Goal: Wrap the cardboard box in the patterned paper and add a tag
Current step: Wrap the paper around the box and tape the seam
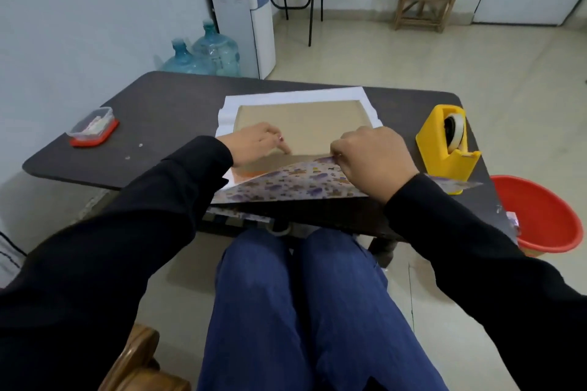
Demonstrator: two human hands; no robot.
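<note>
The right hand (371, 159) has its fingers (337, 149) clamped on the near edge of the patterned paper (295, 182), drawing it up against the near side of the cardboard box (305, 124). The left hand (257, 144) presses one straight finger onto the box top beside it. The box lies flat on the paper's white back, mid-bench (158, 111). The right sleeve covers the paper's right corner, and the pinching tips are hidden behind the knuckles

Cannot see the near edge of the cardboard box (305, 124) behind the lifted patterned paper (295, 184); cannot tell what fills the small container (92, 124) left of the box.
</note>
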